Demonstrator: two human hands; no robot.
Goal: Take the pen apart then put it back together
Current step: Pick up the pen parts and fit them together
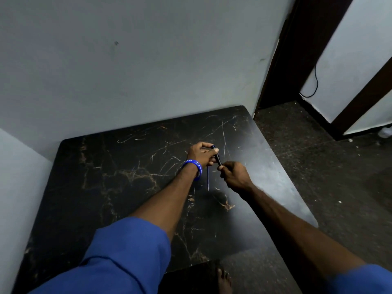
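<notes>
Black pen barrel [216,156] gripped by L hand [201,154], R hand [233,175] pinching tip

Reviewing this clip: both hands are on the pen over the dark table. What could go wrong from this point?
1. The thin refill seems to hang loose below the left hand; it could slip and drop onto the table.
2. The right hand pinches only the end of the pen barrel, so a twist may slip.
3. Any small part would be hard to spot on the dark veined table.
</notes>
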